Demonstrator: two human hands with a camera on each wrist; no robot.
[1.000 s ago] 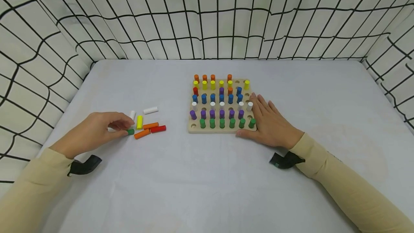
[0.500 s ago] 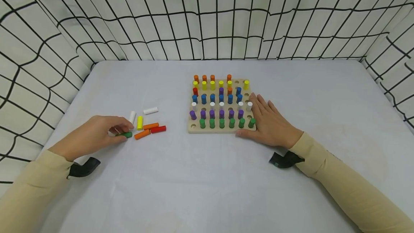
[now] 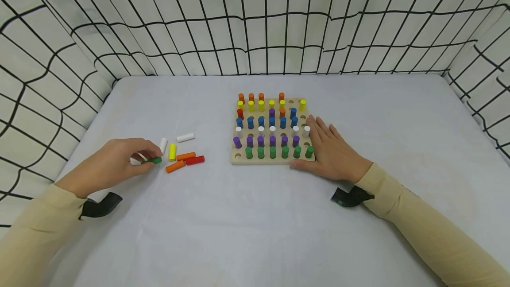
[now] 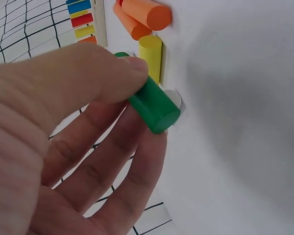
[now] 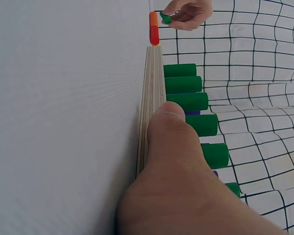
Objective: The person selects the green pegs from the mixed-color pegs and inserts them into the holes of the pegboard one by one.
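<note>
My left hand (image 3: 123, 158) pinches a green peg (image 4: 156, 105) between thumb and fingers, close over the table at the left. Just right of it lie loose pegs: a white peg (image 3: 163, 146), a yellow peg (image 3: 172, 152), two orange pegs (image 3: 175, 166), a red peg (image 3: 195, 160) and another white peg (image 3: 185, 137). My right hand (image 3: 334, 154) rests along the right side of a wooden pegboard (image 3: 260, 161), fingers straight, thumb against its near edge. Upright pegs in green, purple, white, blue, yellow, orange and red fill most of the board's holes.
A white cloth covers the table (image 3: 255, 225). Black wire mesh (image 3: 255, 21) in front of a white backing borders the back and both sides. A dark strap end hangs at each wrist.
The left hand first drew the green peg back toward the left, then rose slightly with it, and its tilt in the fingers shifted. The right hand and pegboard have stayed put.
</note>
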